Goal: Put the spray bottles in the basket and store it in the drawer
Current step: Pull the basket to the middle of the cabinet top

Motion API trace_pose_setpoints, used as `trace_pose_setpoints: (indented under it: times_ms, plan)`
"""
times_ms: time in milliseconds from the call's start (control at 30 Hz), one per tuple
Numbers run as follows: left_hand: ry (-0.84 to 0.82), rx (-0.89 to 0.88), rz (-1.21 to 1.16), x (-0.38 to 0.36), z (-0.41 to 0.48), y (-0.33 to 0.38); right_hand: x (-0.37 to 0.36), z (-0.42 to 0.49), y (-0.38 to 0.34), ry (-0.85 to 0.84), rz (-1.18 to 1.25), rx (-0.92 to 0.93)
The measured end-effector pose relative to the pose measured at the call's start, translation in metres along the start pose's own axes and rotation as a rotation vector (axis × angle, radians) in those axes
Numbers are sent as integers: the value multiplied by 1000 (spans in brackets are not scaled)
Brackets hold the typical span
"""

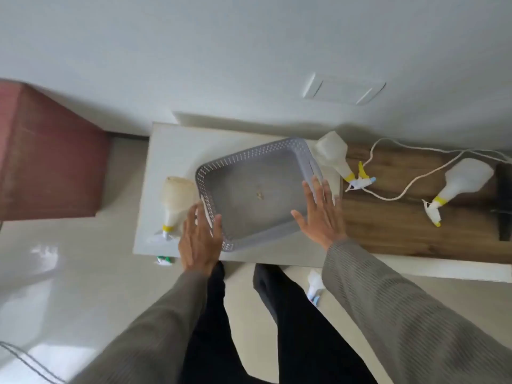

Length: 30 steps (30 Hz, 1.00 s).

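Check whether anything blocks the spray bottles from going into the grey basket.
Nothing visible does. The basket is open-topped and empty, with both hands on its sides. The bottles lie loose beside it; a white cord runs between the two on its right.

We see the bench [277, 254] — grey basket [257, 192] at centre, spray bottles at nine [177, 200], one [333, 156] and three o'clock [462, 184], a white cord [410, 184] trailing.

One camera on my head looks steeply down from standing height, fairly close above the basket [253, 194], my legs below, wall above.
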<state>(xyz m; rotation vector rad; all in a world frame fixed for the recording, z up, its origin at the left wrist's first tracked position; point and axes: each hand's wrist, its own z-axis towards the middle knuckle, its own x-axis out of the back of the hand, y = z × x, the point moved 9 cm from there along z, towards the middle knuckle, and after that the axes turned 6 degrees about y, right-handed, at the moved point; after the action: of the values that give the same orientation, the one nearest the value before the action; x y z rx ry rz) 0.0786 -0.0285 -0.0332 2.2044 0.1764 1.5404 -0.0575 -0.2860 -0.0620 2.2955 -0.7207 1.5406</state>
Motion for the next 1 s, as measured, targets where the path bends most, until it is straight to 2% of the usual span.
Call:
trace_pose_setpoints:
  times_ms: [133,233,300,433,567,733,1000]
  plan:
    - [13,317,-143,-25,11,-34,-1,28,29,138,330,-267]
    - [-13,436,-248,-44,20,-47,-5,50,52,214,603,-437]
    - [-10,475,-322,-49,30,-51,-6,67,59,206,654,-457]
    - [8,514,-399,-57,43,-55,-3,94,66,241,586,-418]
    - [8,597,-592,-72,53,-60,-10,105,64,229,643,-409]
    - [25,538,-627,-68,67,-58,-19,83,68,248,742,-562]
    - [-6,384,-545,-47,92,-57,-49,16,65,259,911,-699]
